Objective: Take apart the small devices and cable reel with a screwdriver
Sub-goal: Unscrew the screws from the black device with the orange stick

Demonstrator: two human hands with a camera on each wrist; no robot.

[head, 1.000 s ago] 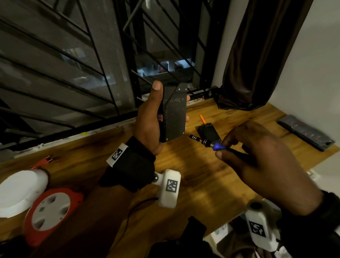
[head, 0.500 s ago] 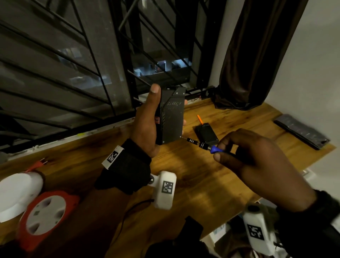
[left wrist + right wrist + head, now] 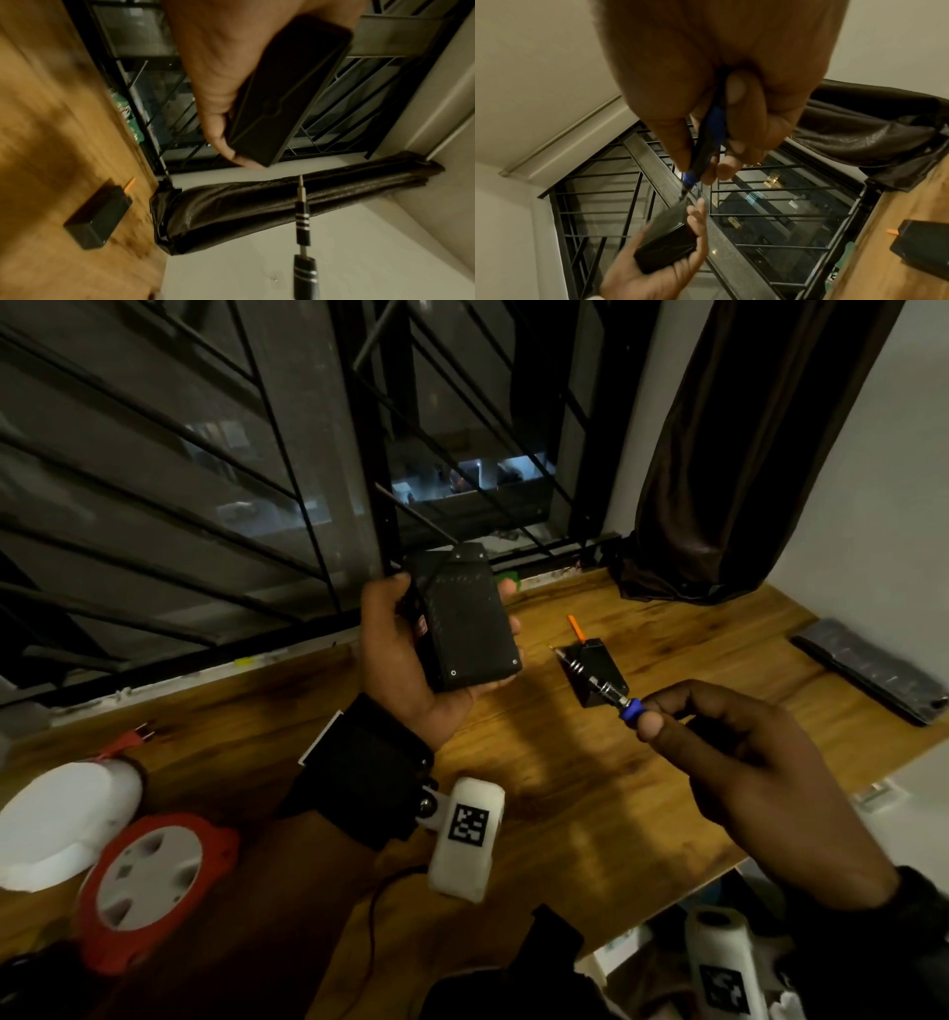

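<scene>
Fingers of the right hand pinch the blue-and-black precision screwdriver, its tip aimed at the black rectangular device but apart from it; the left hand cradles that device above the wooden table, thumb along one edge. A smaller black box lies beyond; the red cable reel sits far left beside a white round lid

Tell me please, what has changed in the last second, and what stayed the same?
The left hand tilted the black device back, screw face upward. The right hand drew the screwdriver tip away from its lower corner. Both grips held; the small black box and cable reel stayed on the table.
</scene>
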